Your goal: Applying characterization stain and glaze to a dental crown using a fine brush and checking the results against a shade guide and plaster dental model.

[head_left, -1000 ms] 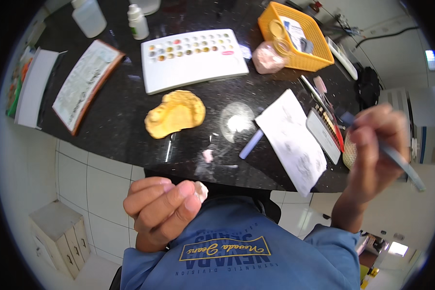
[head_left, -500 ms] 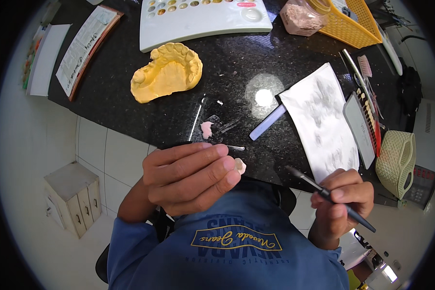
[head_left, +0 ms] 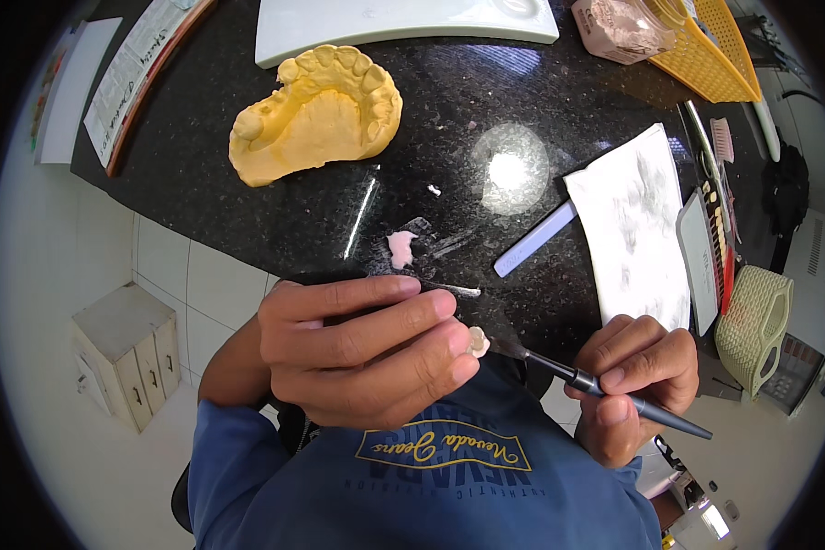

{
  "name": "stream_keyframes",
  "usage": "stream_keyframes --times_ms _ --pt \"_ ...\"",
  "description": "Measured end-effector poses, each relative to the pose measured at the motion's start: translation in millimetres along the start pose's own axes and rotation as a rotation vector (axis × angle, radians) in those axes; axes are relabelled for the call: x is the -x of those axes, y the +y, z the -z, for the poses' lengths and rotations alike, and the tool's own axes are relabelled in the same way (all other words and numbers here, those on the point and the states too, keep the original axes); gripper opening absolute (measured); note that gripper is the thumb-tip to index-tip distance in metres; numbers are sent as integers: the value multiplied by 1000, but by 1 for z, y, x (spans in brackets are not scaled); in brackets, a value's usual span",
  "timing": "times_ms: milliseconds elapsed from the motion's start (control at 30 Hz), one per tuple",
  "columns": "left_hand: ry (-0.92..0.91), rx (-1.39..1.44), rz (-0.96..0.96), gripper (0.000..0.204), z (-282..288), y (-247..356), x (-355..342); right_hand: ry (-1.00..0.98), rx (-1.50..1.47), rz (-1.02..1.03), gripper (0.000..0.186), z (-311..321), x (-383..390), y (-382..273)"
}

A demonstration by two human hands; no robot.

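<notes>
My left hand (head_left: 367,348) pinches a small whitish dental crown (head_left: 478,343) at its fingertips; the fingers hide part of it. In my right hand (head_left: 637,380) is a slim dark brush (head_left: 582,379), its tip pointing left, close to the crown but apart from it. On the black table beyond my left hand lies a small lump of pink paste (head_left: 401,248) on a smeared patch. Beside that lump, a thin metal instrument (head_left: 454,289) shows partly past my fingers. Farther off sits a yellow dental cast (head_left: 325,115) of an arch of teeth.
A white palette (head_left: 403,26) lies at the far edge of view. To the right are a smudged white cloth (head_left: 637,229), a lilac stick (head_left: 533,240), a grey shade guide (head_left: 698,261) and a woven basket (head_left: 754,325). A jar of pink powder (head_left: 621,32) stands beside a yellow basket (head_left: 710,60).
The brush has moved left, bringing its tip nearer the crown. My left hand has shifted slightly right with the crown. The whole view has shifted a little.
</notes>
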State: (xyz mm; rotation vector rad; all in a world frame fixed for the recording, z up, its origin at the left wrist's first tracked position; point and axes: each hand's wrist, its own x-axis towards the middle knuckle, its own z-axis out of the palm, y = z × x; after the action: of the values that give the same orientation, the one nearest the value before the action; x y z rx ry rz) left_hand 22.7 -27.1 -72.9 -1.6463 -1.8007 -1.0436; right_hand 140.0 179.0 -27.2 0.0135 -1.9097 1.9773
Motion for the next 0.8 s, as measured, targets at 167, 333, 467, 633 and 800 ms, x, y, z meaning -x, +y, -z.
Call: stream_keyframes --times_ms 167,333,467,633,800 --pt "-32 8 -15 19 2 0 -1 4 22 -9 16 0 1 -1" --pt "-40 3 -30 19 3 -1 0 14 32 -17 16 -1 0 -1" --pt "79 -16 3 9 -3 -2 -4 18 37 -35 16 -2 0 -2" --pt "96 -5 24 9 -5 0 -3 20 27 -46 15 -1 1 -2" --pt "107 -1 25 9 -5 0 -4 -3 57 -26 16 -2 -1 -1"
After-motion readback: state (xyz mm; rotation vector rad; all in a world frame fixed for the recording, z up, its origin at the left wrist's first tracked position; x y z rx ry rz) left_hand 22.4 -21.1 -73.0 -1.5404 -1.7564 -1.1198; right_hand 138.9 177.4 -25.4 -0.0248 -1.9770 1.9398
